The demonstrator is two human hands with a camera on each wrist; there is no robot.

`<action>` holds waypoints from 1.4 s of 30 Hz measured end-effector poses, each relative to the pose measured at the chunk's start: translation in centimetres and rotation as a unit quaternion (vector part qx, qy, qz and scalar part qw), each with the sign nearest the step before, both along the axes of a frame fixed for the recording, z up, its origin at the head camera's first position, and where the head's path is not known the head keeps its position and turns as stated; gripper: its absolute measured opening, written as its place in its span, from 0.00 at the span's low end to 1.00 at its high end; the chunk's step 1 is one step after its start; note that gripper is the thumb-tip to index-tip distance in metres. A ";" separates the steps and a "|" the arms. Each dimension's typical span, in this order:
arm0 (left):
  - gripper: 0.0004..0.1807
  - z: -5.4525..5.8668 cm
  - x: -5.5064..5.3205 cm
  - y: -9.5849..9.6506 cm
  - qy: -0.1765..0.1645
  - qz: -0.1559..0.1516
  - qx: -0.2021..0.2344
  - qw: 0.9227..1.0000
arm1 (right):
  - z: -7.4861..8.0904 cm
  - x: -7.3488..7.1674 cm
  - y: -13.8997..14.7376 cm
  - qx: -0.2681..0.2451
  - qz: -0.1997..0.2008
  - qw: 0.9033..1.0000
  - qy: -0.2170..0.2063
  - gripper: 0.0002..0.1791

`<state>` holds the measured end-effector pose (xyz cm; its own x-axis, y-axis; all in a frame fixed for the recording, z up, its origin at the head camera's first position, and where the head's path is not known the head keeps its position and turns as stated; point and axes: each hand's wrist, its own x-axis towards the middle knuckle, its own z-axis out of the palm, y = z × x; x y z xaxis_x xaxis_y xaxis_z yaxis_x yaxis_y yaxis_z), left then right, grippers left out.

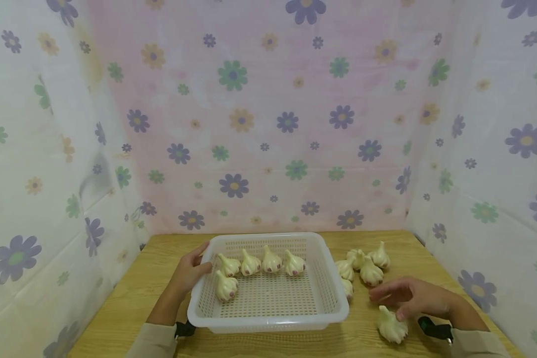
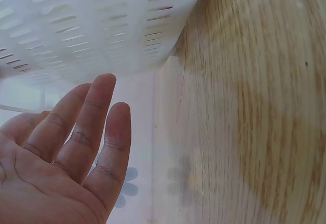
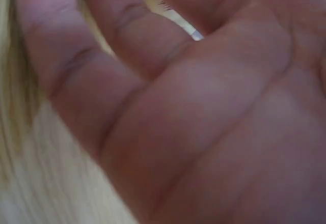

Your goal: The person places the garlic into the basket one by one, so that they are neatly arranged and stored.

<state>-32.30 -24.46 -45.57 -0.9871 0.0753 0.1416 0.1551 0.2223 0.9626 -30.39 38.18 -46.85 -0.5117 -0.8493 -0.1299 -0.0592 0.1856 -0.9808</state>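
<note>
Garlic bulb (image 1: 392, 325) is lying near right; right hand (image 1: 422, 297) is hovering over it, loose (thumb contact unclear). Left hand (image 1: 189, 272) is pinching the white basket (image 1: 268, 321) at left rim. Seemingly a pickup step, calling for closing fingers.

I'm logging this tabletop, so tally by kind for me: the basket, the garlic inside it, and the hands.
Basket: 1
Garlic inside: 5
Hands: 2
Total: 8

Flwr-print walls (image 1: 268, 99) L, R & bk, bk pinkish; wood-grain tbl (image 1: 132, 283) below.
</note>
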 end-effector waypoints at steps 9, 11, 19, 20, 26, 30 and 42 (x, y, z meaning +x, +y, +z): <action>0.42 -0.1 -0.2 0.1 -0.006 0.005 -0.013 1.000 | 0.2 0.1 -0.4 0.010 0.015 1.000 0.006 0.33; 0.42 -0.1 -0.1 -0.1 -0.011 0.009 -0.014 1.000 | 0.3 0.0 -0.7 0.013 0.014 1.000 -0.003 0.31; 0.43 0.2 0.2 -0.4 -0.009 0.003 -0.001 1.000 | 0.4 -0.1 -1.6 0.001 0.006 1.000 -0.019 0.22; 0.43 0.2 0.2 -0.4 -0.009 0.001 0.001 1.000 | 0.4 -0.1 -1.6 -0.001 0.005 1.000 -0.021 0.22; 0.43 -0.1 0.1 -0.3 -0.009 -0.005 0.002 1.000 | 0.4 0.3 -1.4 0.001 -0.014 0.999 -0.033 0.21; 0.43 -0.1 0.0 -0.3 -0.008 -0.001 0.001 1.000 | 0.6 0.3 -1.3 0.008 -0.030 0.999 -0.037 0.21; 0.43 0.0 0.1 -0.1 -0.007 -0.003 0.003 1.000 | 0.7 0.1 -1.0 -0.017 -0.025 0.999 -0.012 0.19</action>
